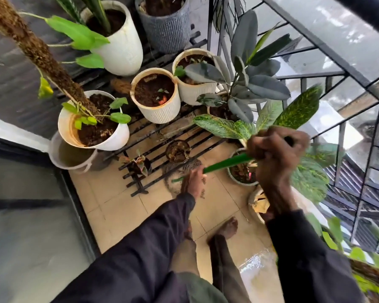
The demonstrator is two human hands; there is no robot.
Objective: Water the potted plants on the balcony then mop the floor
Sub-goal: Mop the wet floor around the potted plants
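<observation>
mopping looks under way: soil in the white pots [153, 97] at upper centre is dark (likely watered, though that's a guess), and the tiled floor [123, 206] shows a wet sheen at lower right, the rest probably left to do. the green mop handle [225, 164], thin and glossy, slants across centre right; the right hand [276, 149] clenches its top, the left hand [194, 180] grasps it lower down.

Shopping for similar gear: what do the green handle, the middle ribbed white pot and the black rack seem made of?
Green handle: smooth and glossy, likely coated metal or plastic. Ribbed white pot: matte fluted wall, brown-stained rim, plastic or ceramic; cannot tell. Black rack: thin straight bars, likely painted metal.
</observation>
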